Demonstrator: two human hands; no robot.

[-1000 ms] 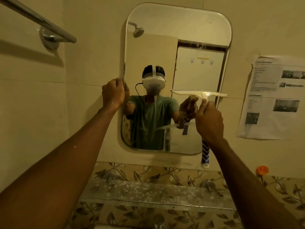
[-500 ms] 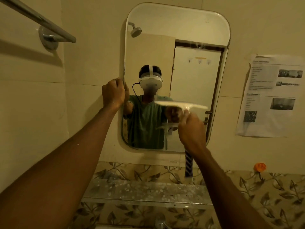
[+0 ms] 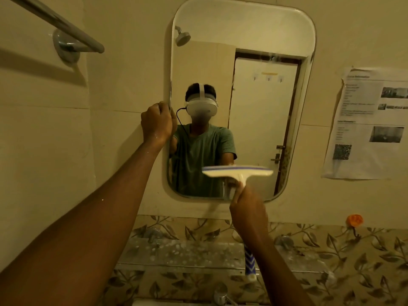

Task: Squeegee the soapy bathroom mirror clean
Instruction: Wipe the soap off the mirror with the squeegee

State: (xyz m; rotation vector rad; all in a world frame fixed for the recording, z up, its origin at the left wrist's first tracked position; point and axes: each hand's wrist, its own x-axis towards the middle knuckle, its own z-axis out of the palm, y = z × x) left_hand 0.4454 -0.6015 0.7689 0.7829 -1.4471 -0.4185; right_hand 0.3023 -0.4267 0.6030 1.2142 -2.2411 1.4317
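A tall mirror (image 3: 247, 36) with rounded corners hangs on the beige wall. My left hand (image 3: 157, 122) is closed around the mirror's left edge at mid height. My right hand (image 3: 247, 206) grips the handle of a white squeegee (image 3: 237, 170), whose wide blade lies level against the lower part of the glass. The blue-and-white striped end of the handle (image 3: 250, 267) sticks out below my wrist. Faint streaks show near the mirror's upper right. The glass reflects a person wearing a headset.
A glass shelf (image 3: 185, 250) speckled with soap spots runs under the mirror, above leaf-patterned tiles. A metal towel rail (image 3: 66, 29) juts out at the upper left. A printed paper sheet (image 3: 371, 122) is stuck to the wall on the right; an orange hook (image 3: 354, 220) sits below it.
My right hand has drawn the squeegee down the glass and to the left, from mid height to near the bottom edge. My left hand has stayed on the mirror's left edge.
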